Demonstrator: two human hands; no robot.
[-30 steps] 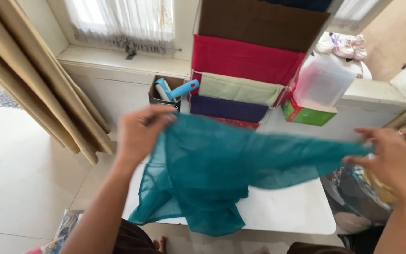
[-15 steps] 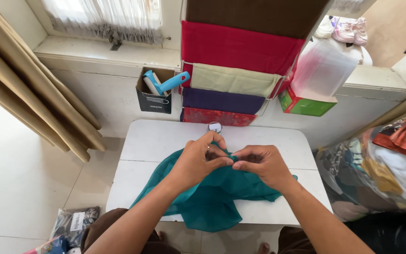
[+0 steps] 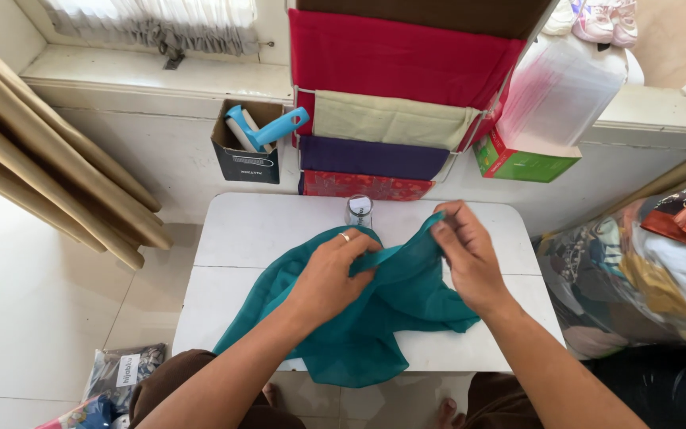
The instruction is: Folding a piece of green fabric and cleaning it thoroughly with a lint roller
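Teal scarf (image 3: 375, 318) is bunched on the white worktop (image 3: 240, 238), one end drooping off the near edge. Left hand (image 3: 331, 274) pinches a fold near the middle, right hand (image 3: 462, 254) grips the top hem, keeping it taut between them. Small glass jar (image 3: 358, 211) sits just behind; worktop's left side is bare.

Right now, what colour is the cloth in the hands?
Plain teal, no pattern, on the cloth. The head view shows it.
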